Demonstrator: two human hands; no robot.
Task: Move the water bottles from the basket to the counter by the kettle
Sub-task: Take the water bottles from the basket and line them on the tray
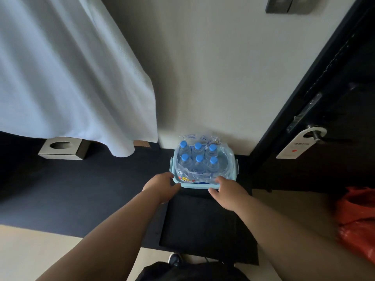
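Head view shows both hands at the near rim of the basket (203,186). Left hand (162,184) curls over the near left corner, fingers bent against the rim and thumb along its outer edge. Right hand (227,192) does the same at the near right corner, fingers hooked on the rim and thumb below it. Both touch the rim, but how firmly they grasp it cannot be told.

The basket is pale blue plastic with rounded corners and small side clips. Inside stand six bottles (199,159) in two rows of three, clear with blue caps, upright and packed together. Torn clear wrap (187,176) with a printed label surrounds them, bunched at the front and rising behind the back row.

The basket sits on the floor against a white wall (213,78), at the far edge of a black mat (203,224). Dark carpet (71,189) lies to the left, with paler flooring nearer the camera. White cloth (60,78) hangs at upper left above a small box (63,149) with a round hole. A dark door (334,128) on the right carries a hanger tag (298,145) on its handle, and an orange bag (357,220) lies below.
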